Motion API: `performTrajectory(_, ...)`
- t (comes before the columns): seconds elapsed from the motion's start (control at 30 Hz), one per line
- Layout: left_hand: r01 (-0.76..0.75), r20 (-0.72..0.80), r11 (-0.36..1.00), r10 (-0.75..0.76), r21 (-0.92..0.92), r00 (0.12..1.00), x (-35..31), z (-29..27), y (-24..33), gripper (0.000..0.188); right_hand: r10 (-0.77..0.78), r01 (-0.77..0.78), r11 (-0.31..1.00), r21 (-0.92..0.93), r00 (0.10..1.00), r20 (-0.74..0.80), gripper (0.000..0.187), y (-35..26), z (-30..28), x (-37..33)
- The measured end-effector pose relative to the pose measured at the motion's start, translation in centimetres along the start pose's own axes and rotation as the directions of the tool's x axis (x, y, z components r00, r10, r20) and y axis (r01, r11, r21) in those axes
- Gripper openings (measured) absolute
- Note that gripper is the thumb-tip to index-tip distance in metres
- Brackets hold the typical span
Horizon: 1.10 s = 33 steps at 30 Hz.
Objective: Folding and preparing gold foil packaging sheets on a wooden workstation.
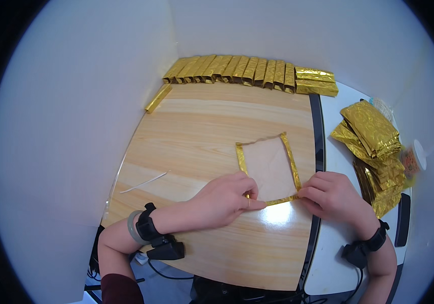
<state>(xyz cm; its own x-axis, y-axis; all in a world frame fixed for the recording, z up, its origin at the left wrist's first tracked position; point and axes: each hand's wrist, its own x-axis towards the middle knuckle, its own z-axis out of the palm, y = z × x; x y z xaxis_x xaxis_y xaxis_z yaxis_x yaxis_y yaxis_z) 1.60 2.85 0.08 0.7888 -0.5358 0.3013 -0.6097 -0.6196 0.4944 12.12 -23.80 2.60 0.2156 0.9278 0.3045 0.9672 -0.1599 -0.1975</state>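
Note:
A squarish sheet of gold foil paper (269, 167) lies on the wooden table, its pale side up. Narrow gold strips, folded over, run along its left, right and near edges; the far edge looks slightly wavy. My left hand (222, 201) pinches the near left corner, thumb along the near edge. At the near right corner, my right hand (332, 195) has its fingers closed on the folded gold edge. Parts of both corners are hidden under my fingers.
Folded gold paper tubes (229, 70) stand in a row at the back. One tube (158, 99) lies apart at left, above a thin white stick (144, 182). Stacked gold sheets (371, 129) and a plastic tub (413, 156) occupy the white side table (336, 263).

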Motion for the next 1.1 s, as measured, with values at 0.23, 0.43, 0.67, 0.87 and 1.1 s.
performTrajectory(0.23, 0.014, 0.047, 0.985, -0.022, 0.172, 0.999, 0.4, 0.0, 0.9, 0.026, -0.214, 0.207, 0.948, -0.242, 0.977, -0.003, 0.023, 0.2, -0.1, 0.1)
performTrajectory(0.43, -0.08, -0.087, 0.949, 0.112, 0.306, 0.99, 0.6, -0.2, 1.5, 0.015, -0.123, 0.106, 0.98, -0.167, 0.988, -0.097, 0.024, -0.4, 1.6, 0.0)
performTrajectory(0.67, -0.117, -0.221, 0.894, 0.231, 0.433, 0.948, 0.6, 0.6, 3.6, 0.012, -0.147, 0.111, 0.98, -0.164, 0.963, -0.227, 0.028, -3.4, 2.8, 1.5)
performTrajectory(0.87, -0.167, -0.23, 0.774, 0.375, 0.61, 0.898, 0.4, 0.7, 4.2, 0.013, -0.142, 0.113, 0.984, -0.136, 0.964, -0.224, 0.026, -4.5, 2.3, 1.4)
performTrajectory(1.1, -0.174, -0.224, 0.727, 0.415, 0.664, 0.882, 0.2, 0.9, 4.8, 0.01, -0.206, 0.169, 0.972, -0.161, 0.945, -0.254, 0.024, -5.4, 2.1, 0.9)
